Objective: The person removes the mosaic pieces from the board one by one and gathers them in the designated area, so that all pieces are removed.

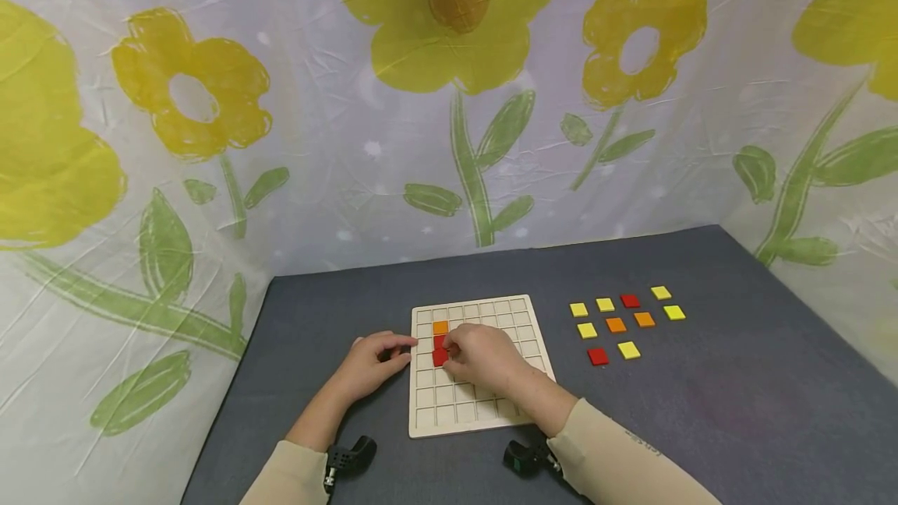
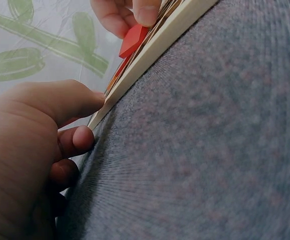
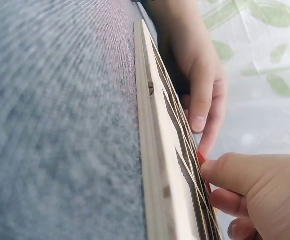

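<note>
A pale wooden grid board [image 1: 477,415] lies on the dark table. In one of its columns an orange tile [image 1: 440,327] sits above a red tile [image 1: 439,342]. My right hand [image 1: 487,357] reaches over the board and pinches another red tile [image 2: 133,41], which appears tilted in the left wrist view, just below the first red one. My left hand [image 1: 372,365] rests at the board's left edge; its thumb touches the rim in the left wrist view, with no tile in its fingers. The right hand covers several grid cells.
Right of the board lie several loose tiles: yellow ones such as the yellow tile [image 1: 629,350], red ones such as the red tile [image 1: 598,356], and orange ones such as the orange tile [image 1: 616,325]. A flower-printed curtain [image 1: 337,201] hangs behind the table [image 1: 701,396].
</note>
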The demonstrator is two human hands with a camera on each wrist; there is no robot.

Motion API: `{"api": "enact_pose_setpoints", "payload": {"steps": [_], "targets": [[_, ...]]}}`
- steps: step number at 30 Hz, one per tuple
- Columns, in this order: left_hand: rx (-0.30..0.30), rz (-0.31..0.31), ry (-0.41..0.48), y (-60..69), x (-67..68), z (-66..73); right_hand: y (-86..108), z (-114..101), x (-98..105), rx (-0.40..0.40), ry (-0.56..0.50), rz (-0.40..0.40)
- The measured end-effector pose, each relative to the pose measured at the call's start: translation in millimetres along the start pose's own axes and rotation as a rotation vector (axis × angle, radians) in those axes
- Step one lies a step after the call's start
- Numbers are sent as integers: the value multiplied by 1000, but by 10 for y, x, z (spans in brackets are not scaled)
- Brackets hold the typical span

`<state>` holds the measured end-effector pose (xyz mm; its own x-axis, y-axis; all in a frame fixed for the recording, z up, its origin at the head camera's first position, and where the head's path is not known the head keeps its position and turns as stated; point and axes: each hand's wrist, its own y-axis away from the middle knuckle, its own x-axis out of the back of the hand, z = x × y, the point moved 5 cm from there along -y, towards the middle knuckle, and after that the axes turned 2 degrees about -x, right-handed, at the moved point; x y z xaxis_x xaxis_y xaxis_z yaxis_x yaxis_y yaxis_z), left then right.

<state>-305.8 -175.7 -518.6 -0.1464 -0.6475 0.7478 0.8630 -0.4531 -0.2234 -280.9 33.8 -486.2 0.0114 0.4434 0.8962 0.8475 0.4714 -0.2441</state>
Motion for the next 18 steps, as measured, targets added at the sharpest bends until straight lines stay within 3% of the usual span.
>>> {"api": "enact_pose_setpoints", "payload": {"steps": [6, 18], "targets": [[10, -1, -3, -10, 2, 7, -5, 33, 94, -27, -55, 8], [26, -7, -24, -6, -9, -12, 13, 150, 471, -93, -130, 17]]}}
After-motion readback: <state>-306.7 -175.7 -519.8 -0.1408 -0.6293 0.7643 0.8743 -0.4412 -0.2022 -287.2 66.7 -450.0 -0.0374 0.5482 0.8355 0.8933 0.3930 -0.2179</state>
